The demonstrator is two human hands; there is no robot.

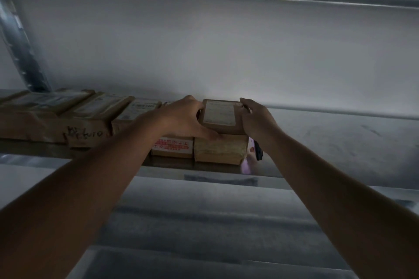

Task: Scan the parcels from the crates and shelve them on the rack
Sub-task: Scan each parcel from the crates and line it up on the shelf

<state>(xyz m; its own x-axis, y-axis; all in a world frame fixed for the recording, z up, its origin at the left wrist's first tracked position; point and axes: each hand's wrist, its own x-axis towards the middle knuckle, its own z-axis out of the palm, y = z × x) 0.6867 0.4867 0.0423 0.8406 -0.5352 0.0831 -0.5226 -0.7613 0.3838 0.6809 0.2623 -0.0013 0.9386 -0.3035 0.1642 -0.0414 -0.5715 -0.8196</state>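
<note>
- Both hands meet on a small brown box point(221, 118) at the centre of the view, each arm reaching in from the lower corners.
- Left hand point(181, 118) grips the left side of the small brown box; the thumb runs along the lower front edge at 6 o'clock of the box, the fingers curl over its far left corner.
- Right hand point(256, 120) holds the right side of the box, fingertips curled onto the upper right corner at 2 o'clock.
- The box carries a white label point(218, 112) on its top face; the print is too blurred to read.
- The box sits on top of a larger brown box point(220, 149), which rests on the rack shelf point(340, 142).
- At 9 o'clock of the larger box, touching it, stands a carton with red print point(172, 146).
- Further toward 9 o'clock, a row of flat brown parcels point(68, 108) lies along the shelf; one front face shows handwritten marks point(85, 135).
- A dark object point(258, 150) shows at 3 o'clock of the larger box, under the right wrist; it cannot be identified.
- A metal upright point(20, 41) rises at 10 o'clock.
</note>
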